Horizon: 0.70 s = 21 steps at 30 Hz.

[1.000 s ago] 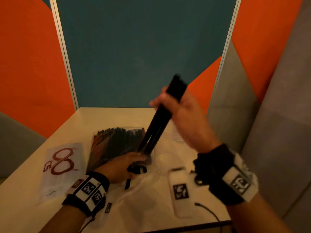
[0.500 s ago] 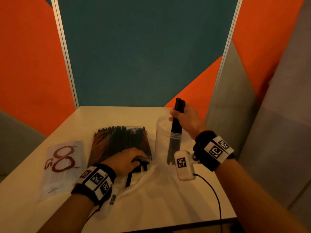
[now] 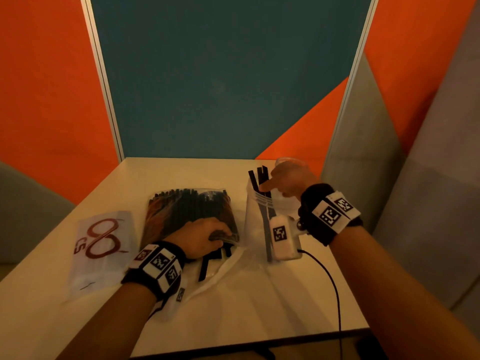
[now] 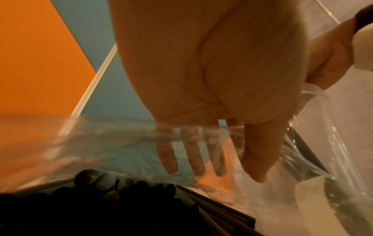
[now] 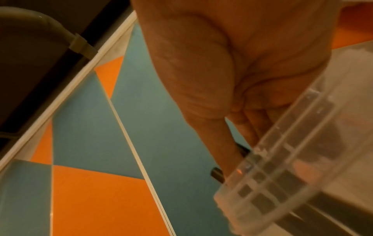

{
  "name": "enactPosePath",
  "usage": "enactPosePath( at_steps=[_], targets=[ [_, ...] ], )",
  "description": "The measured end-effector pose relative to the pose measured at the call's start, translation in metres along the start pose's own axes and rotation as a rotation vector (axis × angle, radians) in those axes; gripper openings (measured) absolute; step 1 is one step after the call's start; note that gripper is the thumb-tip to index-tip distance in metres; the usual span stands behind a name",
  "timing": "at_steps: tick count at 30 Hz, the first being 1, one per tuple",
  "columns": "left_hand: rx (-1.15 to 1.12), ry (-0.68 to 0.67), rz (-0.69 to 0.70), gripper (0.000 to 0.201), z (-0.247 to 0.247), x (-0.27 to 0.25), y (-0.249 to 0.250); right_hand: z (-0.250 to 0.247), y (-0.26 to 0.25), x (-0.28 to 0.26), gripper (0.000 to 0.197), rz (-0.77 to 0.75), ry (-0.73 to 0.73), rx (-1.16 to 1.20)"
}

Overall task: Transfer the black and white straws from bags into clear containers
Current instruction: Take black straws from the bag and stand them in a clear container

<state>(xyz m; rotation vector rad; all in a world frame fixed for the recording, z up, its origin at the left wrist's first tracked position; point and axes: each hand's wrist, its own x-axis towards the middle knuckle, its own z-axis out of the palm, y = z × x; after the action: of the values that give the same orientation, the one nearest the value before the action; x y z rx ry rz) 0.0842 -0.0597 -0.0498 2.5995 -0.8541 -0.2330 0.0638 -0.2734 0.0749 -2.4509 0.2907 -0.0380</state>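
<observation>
A few black straws [image 3: 259, 181] stand in my clear container [image 3: 255, 224]; my right hand [image 3: 288, 179], fingers relaxed, touches them. My left hand [image 3: 201, 236] lies flat inside the bag [image 3: 189, 211] on the counter [image 3: 259, 307], still nearly full.

On the worktop [image 3: 259, 313], a bag of straws [image 3: 189, 211] lies left of the container [image 3: 259, 229], a printed sheet [image 3: 104, 245] farther left.

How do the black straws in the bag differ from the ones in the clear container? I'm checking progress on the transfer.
The straws in the bag lie flat on the table in a thick bundle; the straws in the clear container stand nearly upright and are only a few. The left hand reaches into the bag's open end, while the right hand is at the container's rim by the straw tops. Both sets are black.
</observation>
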Motion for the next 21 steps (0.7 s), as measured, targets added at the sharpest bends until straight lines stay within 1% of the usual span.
enactPosePath(
  at_steps=[2,4,6,8,9,10,11,13,14,15,16,18,19,20,21],
  targets=[
    [-0.034,0.004,0.037,0.027,-0.002,0.0,0.001,-0.003,-0.004,-0.013,0.054,-0.047,0.065,-0.008],
    [-0.044,0.023,0.062,0.025,-0.005,-0.002,0.004,-0.004,-0.01,-0.029,0.056,-0.116,0.108,0.025],
    [-0.057,0.023,0.058,0.023,-0.008,-0.002,0.005,0.0,-0.017,-0.049,0.048,-0.218,0.213,-0.015],
    [-0.077,-0.001,0.045,0.023,-0.013,-0.004,0.006,0.013,-0.023,-0.068,0.038,-0.363,0.347,-0.021],
    [-0.085,-0.01,0.035,0.023,-0.015,-0.005,0.008,0.022,-0.025,-0.076,0.033,-0.406,0.337,0.01],
    [-0.091,-0.012,0.034,0.022,-0.017,-0.006,0.01,0.034,-0.027,-0.084,0.027,-0.425,0.249,0.037],
    [-0.085,0.0,0.036,0.022,-0.02,-0.008,0.012,0.048,-0.028,-0.089,0.021,-0.417,0.093,0.012],
    [-0.028,0.026,0.019,0.023,-0.025,-0.011,0.015,0.081,-0.027,-0.092,0.019,-0.391,-0.271,-0.162],
    [-0.039,0.022,0.021,0.025,-0.026,-0.011,0.016,0.099,-0.024,-0.09,0.022,-0.389,-0.39,-0.246],
    [-0.086,0.008,0.03,0.026,-0.027,-0.011,0.015,0.118,-0.021,-0.086,0.027,-0.379,-0.453,-0.314],
    [-0.132,-0.007,0.036,0.025,-0.028,-0.011,0.014,0.135,-0.016,-0.08,0.038,-0.364,-0.471,-0.38],
    [-0.153,-0.017,0.026,0.024,-0.029,-0.012,0.011,0.164,-0.009,-0.066,0.07,-0.35,-0.48,-0.541],
    [-0.149,-0.014,0.016,0.024,-0.029,-0.013,0.011,0.173,-0.007,-0.059,0.08,-0.344,-0.49,-0.614],
    [-0.148,-0.008,0.02,0.024,-0.03,-0.014,0.011,0.179,-0.008,-0.054,0.085,-0.348,-0.499,-0.68],
    [-0.151,0.0,0.028,0.024,-0.03,-0.014,0.012,0.182,-0.008,-0.048,0.083,-0.355,-0.503,-0.731]
  ],
)
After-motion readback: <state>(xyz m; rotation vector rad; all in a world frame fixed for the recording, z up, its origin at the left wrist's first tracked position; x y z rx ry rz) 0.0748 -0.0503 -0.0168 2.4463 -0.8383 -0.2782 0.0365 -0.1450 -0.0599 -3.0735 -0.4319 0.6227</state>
